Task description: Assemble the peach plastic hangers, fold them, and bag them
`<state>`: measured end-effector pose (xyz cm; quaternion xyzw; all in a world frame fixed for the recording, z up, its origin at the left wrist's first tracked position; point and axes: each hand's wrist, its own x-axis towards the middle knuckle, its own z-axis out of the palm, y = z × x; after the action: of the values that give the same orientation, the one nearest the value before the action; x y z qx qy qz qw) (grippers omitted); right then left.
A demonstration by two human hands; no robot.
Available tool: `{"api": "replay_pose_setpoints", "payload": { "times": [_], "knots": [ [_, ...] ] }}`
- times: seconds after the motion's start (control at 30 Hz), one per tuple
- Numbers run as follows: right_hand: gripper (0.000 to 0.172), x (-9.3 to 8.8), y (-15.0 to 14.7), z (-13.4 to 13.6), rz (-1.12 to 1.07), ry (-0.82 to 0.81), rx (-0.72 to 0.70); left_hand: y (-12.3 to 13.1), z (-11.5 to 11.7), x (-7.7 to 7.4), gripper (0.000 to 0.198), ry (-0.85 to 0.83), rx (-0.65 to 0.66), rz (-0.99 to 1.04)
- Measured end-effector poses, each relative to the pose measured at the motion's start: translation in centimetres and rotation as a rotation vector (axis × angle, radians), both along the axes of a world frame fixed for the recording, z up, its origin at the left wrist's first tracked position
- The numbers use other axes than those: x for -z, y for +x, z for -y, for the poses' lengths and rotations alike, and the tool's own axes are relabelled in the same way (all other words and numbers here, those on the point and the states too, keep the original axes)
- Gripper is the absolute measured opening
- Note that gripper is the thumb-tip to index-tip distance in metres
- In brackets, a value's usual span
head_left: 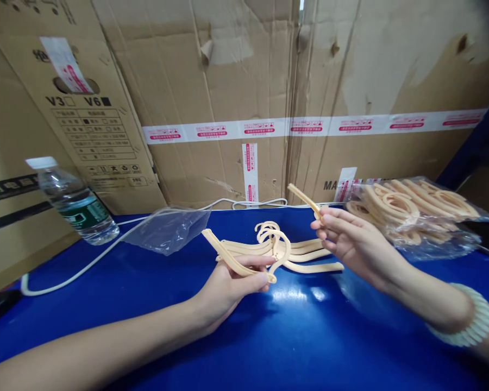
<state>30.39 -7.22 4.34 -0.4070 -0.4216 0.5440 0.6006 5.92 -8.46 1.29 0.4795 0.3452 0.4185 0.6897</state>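
At mid-frame the left hand point(228, 285) pinches a beige hanger point(228, 255) just above the blue bench point(269, 336). Right of centre, the right hand point(350, 244) pinches a beige strip point(303, 198) in its fingertips. A pile point(305, 254) of hangers lies between them, and a bag point(415, 214) of more sits at far right.

Bright, even overhead light. White glare spots sit midway on the glossy blue table point(155, 309), soft shadows beside them. Wide-angle stretch bends the edges; the top-right corner darkens.

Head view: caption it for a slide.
Left hand pinches a beige hanger arm, right hand a second piece, by a hanger pile on the blue table.
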Motion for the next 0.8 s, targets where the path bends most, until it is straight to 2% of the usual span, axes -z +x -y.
{"api": "replay_pose_setpoints", "payload": {
  "times": [0.17,0.37,0.67,0.8],
  "knots": [
    [0.048,0.4,-1.3,1.3,-0.051,-0.044,-0.070,0.1,0.0,-0.2,0.017,0.020,0.008,-0.027],
    [0.026,1.1,-2.1,2.3,0.011,-0.105,-0.216,0.2,-0.1,-0.2,0.015,0.113,0.051,-0.036],
    [0.033,2.2,-3.5,3.3,0.076,-0.091,-0.382,-0.2,0.0,0.1,0.012,0.294,0.075,-0.270],
    [0.035,2.5,-3.4,3.3,0.108,-0.063,-0.427,-0.1,0.2,0.0,0.011,0.301,0.141,-0.372]
  ]
}}
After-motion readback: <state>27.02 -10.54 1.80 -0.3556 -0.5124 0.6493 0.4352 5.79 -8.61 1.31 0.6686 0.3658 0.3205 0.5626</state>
